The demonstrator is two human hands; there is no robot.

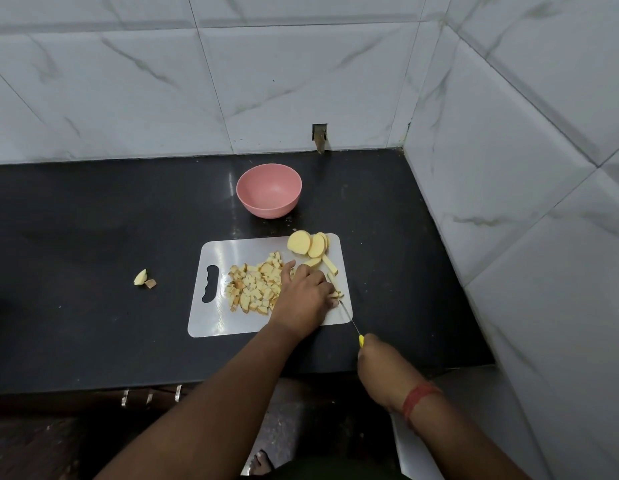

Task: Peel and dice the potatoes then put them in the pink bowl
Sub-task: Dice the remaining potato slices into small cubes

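1. Far left on the dark surface (93,237), two small scraps (144,278) of potato lie well apart from everything else.
2. A white board (211,317) sits near the middle, its handle slot on the left. A heap of dice (254,287) covers its left-centre.
3. Beyond the board, toward the tiled wall, stands the pink bowl (269,190). It holds nothing yet.
4. The left hand (303,299) rests palm down on the board, just right of the dice. Its fingers curl over potato strips (335,289), pinning them; most of the strips are hidden beneath it.
5. At the board's far right corner lies a row of slices (308,244), with one loose stick (329,265) just nearer.
6. The right hand (384,365), near the surface's front edge, has its grip closed round a yellow-handled knife (349,318). The blade runs up and left, its tip touching the pinned strips beside the left fingertips.
7. The strips' long axis appears to run from far to near, roughly in line with the blade, so judging from this the knife or the strips need turning for cuts across them. The right hand does the cutting; the left hand is nearer the bowl.
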